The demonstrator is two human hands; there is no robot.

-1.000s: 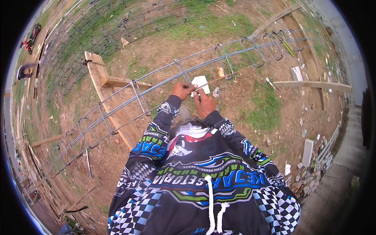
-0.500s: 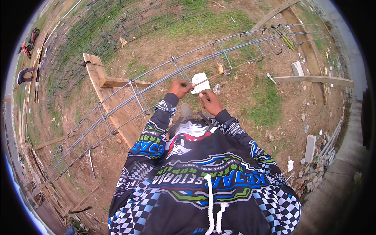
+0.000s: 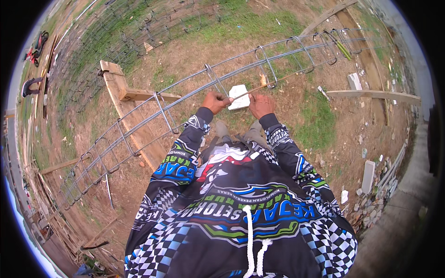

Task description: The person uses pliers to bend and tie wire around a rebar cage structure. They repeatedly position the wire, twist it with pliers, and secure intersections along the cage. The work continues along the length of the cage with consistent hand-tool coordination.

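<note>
A rebar cage (image 3: 189,97) of long steel bars with square stirrups runs slantwise across the view. Along its near lower side lies a thin brown rod (image 3: 283,78), which passes by both of my hands. My left hand (image 3: 216,102) is closed, thumb and fingertips pinching the rod beside a stirrup. A short way to the right, my right hand (image 3: 262,106) has its fingers closed at the same rod. Between the hands and below the rod, a white slab piece (image 3: 239,103) lies on the ground.
A wooden trestle (image 3: 124,104) props the cage at left, and a plank (image 3: 375,95) sticks out at right. Green-handled pliers (image 3: 343,50) hang on the cage's far right end. Steel mesh (image 3: 120,44) spreads at far left. Concrete blocks (image 3: 368,177) and rubble lie at right.
My right hand has moved right and slightly up along the rod, away from my left hand. The left hand keeps its pinch. The whole view has shifted slightly.
</note>
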